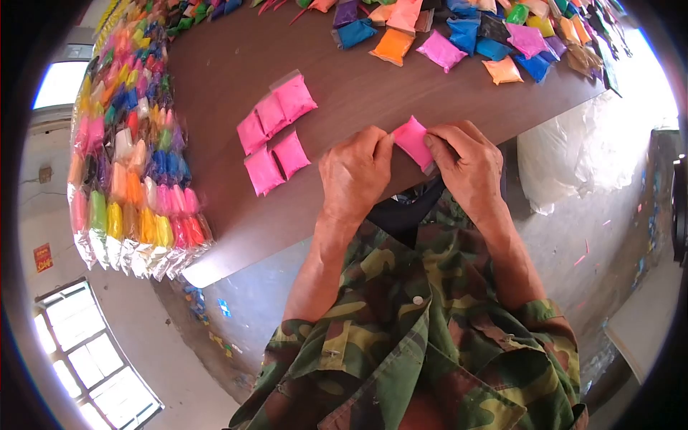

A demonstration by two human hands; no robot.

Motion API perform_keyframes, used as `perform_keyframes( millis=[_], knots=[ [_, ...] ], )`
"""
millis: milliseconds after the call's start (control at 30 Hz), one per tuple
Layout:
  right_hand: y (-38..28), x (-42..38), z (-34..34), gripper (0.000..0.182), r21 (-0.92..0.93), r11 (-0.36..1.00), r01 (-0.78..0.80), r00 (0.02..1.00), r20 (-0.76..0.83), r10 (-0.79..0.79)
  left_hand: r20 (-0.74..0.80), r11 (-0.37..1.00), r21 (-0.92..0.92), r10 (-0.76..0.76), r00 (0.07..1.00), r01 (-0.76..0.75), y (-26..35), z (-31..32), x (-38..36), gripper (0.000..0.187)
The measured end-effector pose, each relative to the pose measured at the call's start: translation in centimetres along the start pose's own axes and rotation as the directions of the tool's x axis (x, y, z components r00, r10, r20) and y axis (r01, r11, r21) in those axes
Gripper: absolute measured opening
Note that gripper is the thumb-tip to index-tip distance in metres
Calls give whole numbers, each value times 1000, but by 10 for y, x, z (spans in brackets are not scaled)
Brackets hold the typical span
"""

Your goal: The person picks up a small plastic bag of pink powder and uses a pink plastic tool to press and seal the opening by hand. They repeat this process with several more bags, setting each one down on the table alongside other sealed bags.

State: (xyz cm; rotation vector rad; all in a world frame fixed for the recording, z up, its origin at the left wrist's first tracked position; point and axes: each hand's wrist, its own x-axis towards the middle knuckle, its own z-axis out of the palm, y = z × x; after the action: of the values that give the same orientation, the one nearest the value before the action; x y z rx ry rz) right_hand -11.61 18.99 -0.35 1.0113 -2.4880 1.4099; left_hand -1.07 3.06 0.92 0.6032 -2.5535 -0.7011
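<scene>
A small pink packet (413,140), plump and wrapped in clear film, is held between my two hands above the table's near edge. My left hand (356,170) pinches its left corner between thumb and forefinger. On the other side, my right hand (467,159) grips the right edge, thumb on top and fingers curled. To the left lie several more pink packets, an upper row (271,115) side by side and a lower pair (277,163) close below it.
Many coloured packets (393,46) are heaped along the table's far side. Stacked clear bags of colourful packets (132,172) line the left edge of the brown table (222,79). A white plastic sack (573,154) stands beyond the right edge, with scraps on the floor.
</scene>
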Motion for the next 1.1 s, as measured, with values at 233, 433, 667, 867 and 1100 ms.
perform_keyframes(
  millis=[233, 433, 667, 867, 1100],
  knots=[
    [1, -3, 2, 7, -25, 1000, -1, 1000, -9, 1, -31, 992, -79, 93, 995, -95, 23, -2, 9, 12],
    [2, -3, 1, 8, -23, 1000, 11, 1000, -8, -11, 109, 987, 141, 65, 992, -80, 0, 0, 37, 16],
    [3, -3, 4, 7, -42, 999, 29, 999, -24, -30, 76, 982, 68, 168, 983, -174, 10, 0, 29, 17],
    [5, -3, 2, 12, -46, 999, 26, 1000, -14, -27, 48, 999, -43, 28, 998, -26, 0, -7, 31, 13],
    [0, -1, 3, 24, -62, 995, 74, 997, 11, -74, -5, 997, -79, 9, 1000, -9, 2, 7, -6, 13]
  ],
)
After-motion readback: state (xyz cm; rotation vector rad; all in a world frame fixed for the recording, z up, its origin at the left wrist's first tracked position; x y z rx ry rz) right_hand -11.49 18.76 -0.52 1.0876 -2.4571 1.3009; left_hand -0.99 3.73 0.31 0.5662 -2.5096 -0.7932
